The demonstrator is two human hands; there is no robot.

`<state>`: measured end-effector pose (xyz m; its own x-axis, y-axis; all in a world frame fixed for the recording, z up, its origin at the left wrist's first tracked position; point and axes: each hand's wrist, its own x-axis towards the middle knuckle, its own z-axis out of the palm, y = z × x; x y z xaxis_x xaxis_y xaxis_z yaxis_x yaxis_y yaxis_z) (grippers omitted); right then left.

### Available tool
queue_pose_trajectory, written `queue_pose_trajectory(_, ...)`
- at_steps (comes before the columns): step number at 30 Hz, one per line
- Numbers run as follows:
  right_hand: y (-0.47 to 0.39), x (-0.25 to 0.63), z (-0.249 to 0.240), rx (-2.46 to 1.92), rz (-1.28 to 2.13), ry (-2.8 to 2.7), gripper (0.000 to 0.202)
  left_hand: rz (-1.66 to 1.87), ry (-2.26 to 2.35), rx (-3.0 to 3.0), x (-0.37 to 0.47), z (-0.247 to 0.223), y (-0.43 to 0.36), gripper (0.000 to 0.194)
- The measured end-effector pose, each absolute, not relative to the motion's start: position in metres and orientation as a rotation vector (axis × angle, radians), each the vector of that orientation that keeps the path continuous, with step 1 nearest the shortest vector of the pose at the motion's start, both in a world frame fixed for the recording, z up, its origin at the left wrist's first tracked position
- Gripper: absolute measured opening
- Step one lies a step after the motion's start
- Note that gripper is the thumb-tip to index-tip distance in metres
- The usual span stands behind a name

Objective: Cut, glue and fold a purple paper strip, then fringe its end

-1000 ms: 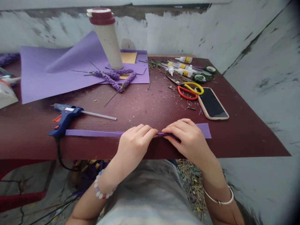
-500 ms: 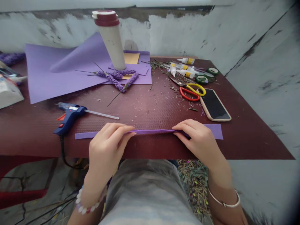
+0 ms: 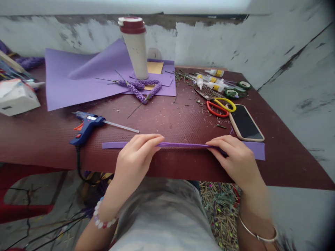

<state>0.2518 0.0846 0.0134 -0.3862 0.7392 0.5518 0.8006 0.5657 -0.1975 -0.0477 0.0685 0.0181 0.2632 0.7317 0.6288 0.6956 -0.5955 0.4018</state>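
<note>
A long purple paper strip [image 3: 184, 145] stretches level between my two hands, just over the table's front part. My left hand [image 3: 137, 155] pinches it left of the middle, thumb below and fingers on top. At the other side my right hand [image 3: 234, 157] pinches it the same way. Between the hands the strip looks narrow and folded along its length. Its flat ends stick out past each hand, the right end wider than the left. The undersides of both pinches are hidden.
A blue glue gun [image 3: 87, 129] with a glue stick lies left. Purple sheets [image 3: 65, 83], a lidded cup [image 3: 137, 55] and purple flower stems [image 3: 138, 90] are behind. Scissors [image 3: 221, 106], a phone [image 3: 247, 122], small bottles [image 3: 216, 86] and green tape rolls [image 3: 231, 93] lie right.
The whole view has shifted, so the table things appear further right. Both hands keep their pinch and appear further right with the strip, its left end showing longer past my left hand.
</note>
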Motion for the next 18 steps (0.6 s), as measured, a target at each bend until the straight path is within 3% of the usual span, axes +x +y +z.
queue_pose_trajectory(3,0.084,0.255,0.012,-1.229,-0.144,-2.194,0.004,1.152,1.496,2.432,-0.049,0.012,0.081,0.021)
queue_pose_trajectory(6,0.082,0.258,0.013,-1.228,-0.156,-2.193,0.004,1.107,1.463,2.404,-0.044,0.008,0.087,0.002)
queue_pose_trajectory(12,0.078,0.252,0.018,-1.217,-0.214,-2.19,0.006,1.243,1.356,2.51,-0.028,0.01,0.08,0.018)
queue_pose_trajectory(18,0.076,0.203,0.019,-1.101,-0.119,-2.267,0.004,1.248,1.255,2.639,-0.01,0.01,0.071,0.016)
